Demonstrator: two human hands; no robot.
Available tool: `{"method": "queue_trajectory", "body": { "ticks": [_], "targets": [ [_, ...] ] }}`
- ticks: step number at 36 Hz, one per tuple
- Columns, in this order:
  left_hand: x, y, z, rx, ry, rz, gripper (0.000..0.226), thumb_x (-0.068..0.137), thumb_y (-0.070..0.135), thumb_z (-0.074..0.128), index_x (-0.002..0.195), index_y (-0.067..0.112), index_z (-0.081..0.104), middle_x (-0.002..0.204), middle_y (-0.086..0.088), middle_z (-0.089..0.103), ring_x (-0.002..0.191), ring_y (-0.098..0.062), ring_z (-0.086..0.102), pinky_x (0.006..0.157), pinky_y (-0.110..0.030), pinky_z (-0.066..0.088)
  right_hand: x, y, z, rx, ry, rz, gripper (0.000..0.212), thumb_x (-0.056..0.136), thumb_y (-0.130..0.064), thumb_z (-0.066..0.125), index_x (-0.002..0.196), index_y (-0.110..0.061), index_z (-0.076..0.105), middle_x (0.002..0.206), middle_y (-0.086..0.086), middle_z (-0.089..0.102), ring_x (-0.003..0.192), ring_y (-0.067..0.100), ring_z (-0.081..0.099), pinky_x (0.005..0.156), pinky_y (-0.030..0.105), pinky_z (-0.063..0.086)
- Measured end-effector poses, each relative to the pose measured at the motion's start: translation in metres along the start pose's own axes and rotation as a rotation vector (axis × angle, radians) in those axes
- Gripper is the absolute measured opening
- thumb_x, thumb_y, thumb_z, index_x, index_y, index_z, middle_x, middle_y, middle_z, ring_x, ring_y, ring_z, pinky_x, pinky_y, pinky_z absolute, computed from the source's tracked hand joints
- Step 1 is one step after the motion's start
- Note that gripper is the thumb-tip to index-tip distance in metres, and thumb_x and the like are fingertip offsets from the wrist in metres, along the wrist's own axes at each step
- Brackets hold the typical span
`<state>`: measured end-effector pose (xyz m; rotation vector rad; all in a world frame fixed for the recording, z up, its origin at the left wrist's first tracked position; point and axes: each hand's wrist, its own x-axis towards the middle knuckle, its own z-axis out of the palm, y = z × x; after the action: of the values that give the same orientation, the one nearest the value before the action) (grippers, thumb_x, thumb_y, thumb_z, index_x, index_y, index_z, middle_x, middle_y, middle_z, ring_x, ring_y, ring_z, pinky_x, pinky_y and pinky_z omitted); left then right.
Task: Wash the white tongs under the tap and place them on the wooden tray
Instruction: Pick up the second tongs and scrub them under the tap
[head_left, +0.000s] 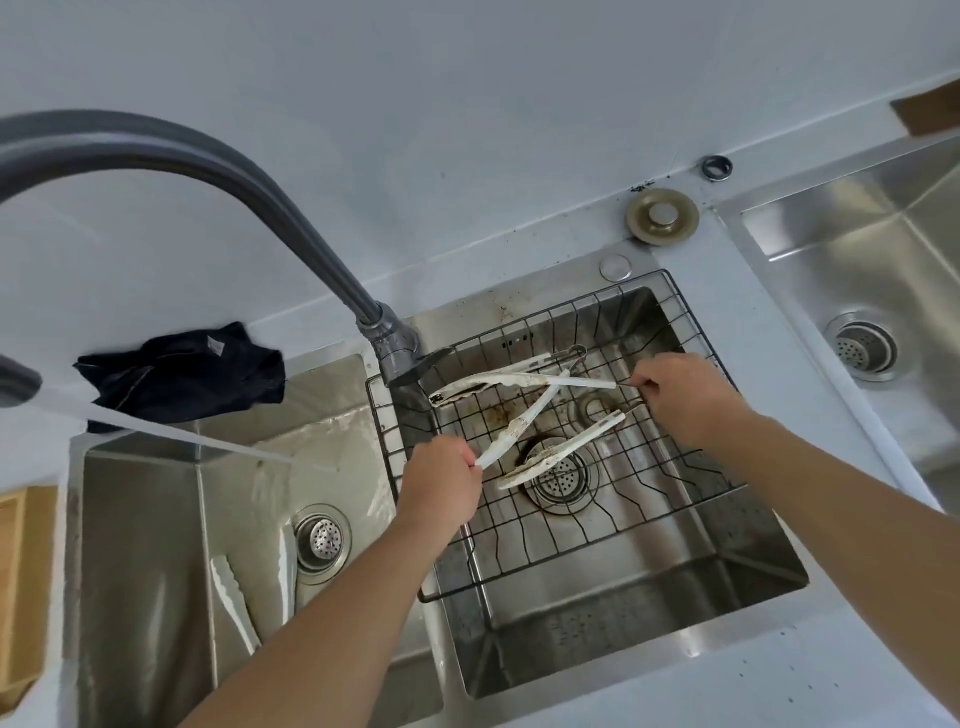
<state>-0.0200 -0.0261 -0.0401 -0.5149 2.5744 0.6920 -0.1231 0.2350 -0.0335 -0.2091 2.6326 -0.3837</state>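
Dirty white tongs (524, 382) with brown-stained tips lie spread over a black wire rack (613, 543) in the middle sink (623, 634). My right hand (685, 400) pinches their thin metal end at the right. My left hand (441, 486) grips the lower end of a white arm (519, 423) that crosses the tongs diagonally. The grey tap spout (400, 358) hangs just left of the upper tip; I cannot tell whether water runs. A wooden tray (21, 571) shows at the far left edge.
Another pair of white tongs (234, 592) lies in the left sink (145, 571) beside its drain. A dark cloth (182, 374) sits on the counter behind that sink. A round sink plug (662, 215) rests behind the rack, and a third sink (883, 249) is at the right.
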Motion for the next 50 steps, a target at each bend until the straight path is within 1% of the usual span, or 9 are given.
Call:
{"method": "queue_trajectory", "body": {
  "ticks": [10, 14, 19, 23, 30, 35, 40, 44, 50],
  "targets": [
    [0.007, 0.0, 0.017, 0.106, -0.042, -0.037, 0.014, 0.089, 0.011, 0.065, 0.094, 0.018, 0.076, 0.087, -0.008, 0.066, 0.068, -0.019, 0.061, 0.052, -0.025, 0.043, -0.016, 0.015, -0.014, 0.08, 0.016, 0.059, 0.024, 0.097, -0.007, 0.052, 0.103, -0.018, 0.072, 0.094, 0.006, 0.065, 0.073, 0.02, 0.058, 0.061, 0.026, 0.043],
    [0.005, -0.001, 0.017, 0.078, -0.056, -0.03, 0.015, 0.09, 0.01, 0.064, 0.097, 0.017, 0.075, 0.099, -0.007, 0.069, 0.085, -0.021, 0.064, 0.071, -0.03, 0.052, -0.019, 0.016, -0.016, 0.134, 0.038, 0.091, 0.02, 0.096, -0.007, 0.055, 0.101, -0.016, 0.073, 0.088, 0.004, 0.064, 0.063, 0.009, 0.052, 0.051, 0.02, 0.036],
    [-0.006, -0.006, 0.01, 0.028, -0.044, -0.009, 0.018, 0.093, 0.019, 0.063, 0.109, 0.018, 0.071, 0.104, -0.007, 0.069, 0.083, -0.02, 0.065, 0.062, -0.024, 0.049, -0.024, 0.011, -0.019, 0.226, 0.044, 0.134, 0.018, 0.094, -0.004, 0.057, 0.096, -0.013, 0.072, 0.078, 0.001, 0.062, 0.069, 0.023, 0.066, 0.058, 0.027, 0.052],
    [-0.021, -0.009, -0.002, -0.038, -0.044, 0.034, 0.018, 0.094, 0.023, 0.063, 0.109, 0.017, 0.071, 0.098, -0.001, 0.073, 0.087, -0.019, 0.068, 0.077, -0.033, 0.058, -0.03, 0.005, -0.021, 0.313, 0.028, 0.153, 0.016, 0.094, -0.004, 0.059, 0.091, -0.017, 0.068, 0.085, 0.006, 0.07, 0.07, 0.02, 0.071, 0.063, 0.027, 0.054],
    [-0.05, -0.003, -0.018, -0.307, -0.076, 0.021, 0.026, 0.093, 0.026, 0.068, 0.119, 0.025, 0.067, 0.103, 0.01, 0.067, 0.077, 0.0, 0.062, 0.053, -0.004, 0.045, -0.045, -0.009, -0.019, 0.476, -0.054, 0.223, 0.013, 0.094, -0.005, 0.062, 0.09, -0.016, 0.068, 0.082, 0.004, 0.074, 0.061, 0.009, 0.074, 0.048, 0.017, 0.05],
    [-0.062, 0.006, -0.03, -0.491, -0.09, 0.017, 0.023, 0.091, 0.032, 0.071, 0.114, 0.031, 0.066, 0.101, 0.016, 0.068, 0.086, 0.004, 0.063, 0.061, -0.007, 0.043, -0.059, -0.022, -0.014, 0.574, -0.127, 0.217, 0.012, 0.092, -0.003, 0.066, 0.086, -0.013, 0.069, 0.075, 0.007, 0.075, 0.061, 0.013, 0.075, 0.076, 0.042, 0.064],
    [-0.068, 0.014, -0.037, -0.69, -0.102, 0.029, 0.024, 0.087, 0.031, 0.075, 0.111, 0.03, 0.071, 0.101, 0.012, 0.072, 0.079, -0.001, 0.068, 0.08, -0.026, 0.058, -0.074, -0.036, -0.011, 0.757, -0.177, 0.216, 0.008, 0.089, 0.006, 0.066, 0.088, -0.001, 0.069, 0.074, 0.017, 0.074, 0.062, 0.021, 0.075, 0.059, 0.025, 0.06],
    [-0.074, 0.017, -0.042, -0.83, -0.111, 0.029, 0.018, 0.085, 0.032, 0.077, 0.101, 0.035, 0.074, 0.101, 0.01, 0.075, 0.074, -0.005, 0.068, 0.077, -0.029, 0.055, -0.088, -0.048, -0.005, 0.901, -0.224, 0.218, 0.006, 0.088, 0.01, 0.064, 0.09, 0.005, 0.067, 0.073, 0.02, 0.072, 0.067, 0.029, 0.073, 0.07, 0.033, 0.064],
    [-0.084, 0.021, -0.051, -1.0, -0.171, 0.055, 0.016, 0.09, 0.024, 0.073, 0.106, 0.028, 0.073, 0.104, 0.007, 0.077, 0.104, -0.012, 0.07, 0.093, -0.034, 0.058, -0.108, -0.068, -0.003, 1.068, -0.283, 0.201, 0.012, 0.088, 0.014, 0.063, 0.099, 0.011, 0.064, 0.077, 0.02, 0.072, 0.063, 0.023, 0.072, 0.061, 0.027, 0.062]
  ]
}}
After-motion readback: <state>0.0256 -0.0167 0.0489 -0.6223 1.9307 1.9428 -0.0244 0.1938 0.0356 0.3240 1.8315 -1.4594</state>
